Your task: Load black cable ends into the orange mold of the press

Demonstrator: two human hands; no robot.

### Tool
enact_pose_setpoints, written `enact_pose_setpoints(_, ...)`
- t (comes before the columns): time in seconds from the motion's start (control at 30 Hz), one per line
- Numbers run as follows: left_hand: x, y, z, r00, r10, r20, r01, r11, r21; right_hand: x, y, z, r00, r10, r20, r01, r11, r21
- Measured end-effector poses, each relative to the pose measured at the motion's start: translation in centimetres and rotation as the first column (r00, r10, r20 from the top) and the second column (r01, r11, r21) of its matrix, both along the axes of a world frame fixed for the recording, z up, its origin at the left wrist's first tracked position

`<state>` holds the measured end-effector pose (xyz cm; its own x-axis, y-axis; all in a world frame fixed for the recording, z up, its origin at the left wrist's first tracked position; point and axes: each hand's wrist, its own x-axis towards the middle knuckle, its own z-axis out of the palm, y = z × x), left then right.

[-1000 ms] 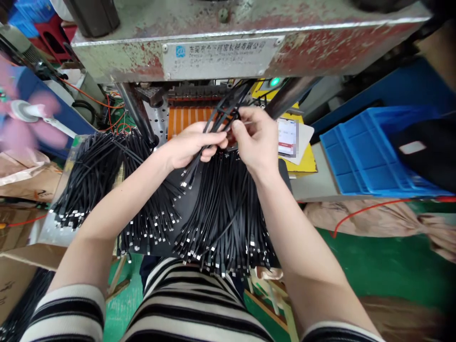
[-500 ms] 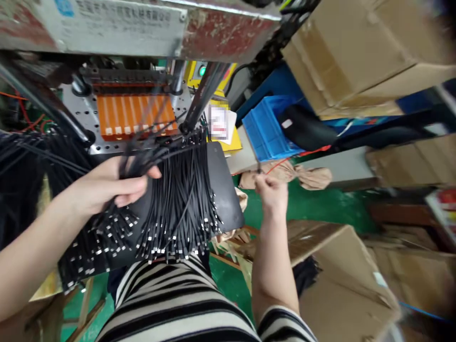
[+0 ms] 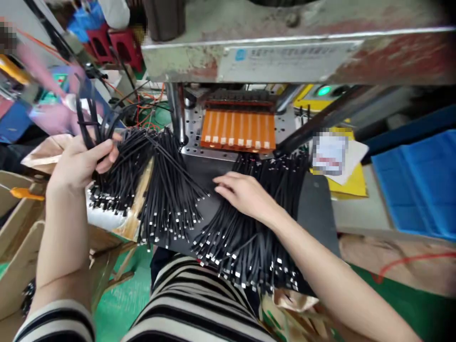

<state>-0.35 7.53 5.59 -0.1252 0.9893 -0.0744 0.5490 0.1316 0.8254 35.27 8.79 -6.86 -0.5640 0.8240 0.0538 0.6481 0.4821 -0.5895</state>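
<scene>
My left hand (image 3: 80, 160) pinches 1 cable bundle (image 3: 84, 129) at 10 o'clock; right hand (image 3: 245, 194) hangs empty, loosely spread over the 5 o'clock cable pile (image 3: 245, 242). 1 gathered, loads left imo.

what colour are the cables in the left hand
The cables in the left hand are black, seen in the head view, the only one.

A black worktop (image 3: 320, 204) is extending before the orange block (image 3: 238, 127), supporting one cable bundle (image 3: 245, 242) directly in front and a second bundle (image 3: 167, 190) to the block's front left.
</scene>
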Motion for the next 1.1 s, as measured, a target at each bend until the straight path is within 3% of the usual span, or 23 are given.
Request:
enact_pose_setpoints(0.03,-1.0,0.3,-0.2,0.98,0.032,-0.197,-0.028,0.999,0.025,-2.7,0.9,-0.1,0.997,0.059,0.043,-0.058,0.998,-0.014)
enact_pose_setpoints(0.07,-1.8,0.6,-0.7,0.909,0.067,-0.411,-0.053,0.998,0.046,-4.9,1.7,-0.3,0.993,0.078,0.085,-0.075,0.997,-0.03)
enact_pose_setpoints(0.13,-2.7,1.1,-2.3,0.645,0.105,-0.757,-0.103,0.993,0.051,-8.1,3.1,-0.9,0.987,0.054,0.152,-0.042,0.996,-0.078)
enact_pose_setpoints(0.2,-2.6,1.2,-4.4,0.421,0.061,-0.905,-0.16,0.987,-0.008,-9.7,4.0,-1.5,0.985,0.015,0.173,0.01,0.99,-0.139)
enact_pose_setpoints(0.27,-1.7,0.8,-6.4,0.338,-0.005,-0.941,-0.202,0.976,-0.078,-10.0,4.2,-1.7,0.986,0.007,0.166,0.024,0.982,-0.187)
enact_pose_setpoints(0.37,-0.4,-0.2,-8.1,0.344,-0.007,-0.939,-0.203,0.976,-0.082,-9.3,3.4,-1.2,0.979,0.073,0.189,-0.042,0.986,-0.16)
enact_pose_setpoints(0.43,0.1,-0.7,-8.3,0.344,0.056,-0.937,-0.176,0.984,-0.006,-8.6,2.5,-0.4,0.966,0.121,0.228,-0.127,0.992,0.01)
enact_pose_setpoints(0.5,0.6,-0.6,-7.8,0.337,0.114,-0.934,-0.121,0.99,0.077,-7.8,1.9,0.6,0.959,0.134,0.252,-0.195,0.952,0.234)
enact_pose_setpoints(0.57,1.4,0.2,-7.3,0.359,0.151,-0.921,-0.062,0.989,0.137,-7.1,2.4,1.8,0.973,0.1,0.208,-0.175,0.907,0.384)
enact_pose_setpoints(0.63,2.8,2.0,-7.0,0.465,0.124,-0.877,0.028,0.988,0.155,-6.5,4.1,2.7,0.997,0.003,0.075,-0.035,0.903,0.429)
enact_pose_setpoints(0.7,4.6,4.4,-7.3,0.638,-0.041,-0.769,0.236,0.961,0.145,-6.1,6.9,3.3,0.987,-0.121,-0.11,0.156,0.901,0.404)
enact_pose_setpoints(0.77,6.5,7.1,-8.1,0.729,-0.305,-0.613,0.51,0.84,0.187,-5.8,10.0,3.6,0.935,-0.246,-0.257,0.322,0.891,0.32)
enact_pose_setpoints(0.83,8.3,9.6,-9.2,0.732,-0.464,-0.498,0.653,0.686,0.321,-5.6,12.7,3.6,0.883,-0.353,-0.31,0.427,0.878,0.216)
enact_pose_setpoints(0.93,10.3,11.9,-10.6,0.738,-0.497,-0.457,0.675,0.555,0.487,-5.5,15.2,3.4,0.86,-0.436,-0.264,0.477,0.871,0.117)
enact_pose_setpoints(1.1,11.6,12.1,-12.1,0.659,-0.452,-0.601,0.751,0.432,0.499,-5.4,16.1,3.2,0.888,-0.417,-0.193,0.432,0.901,0.039)
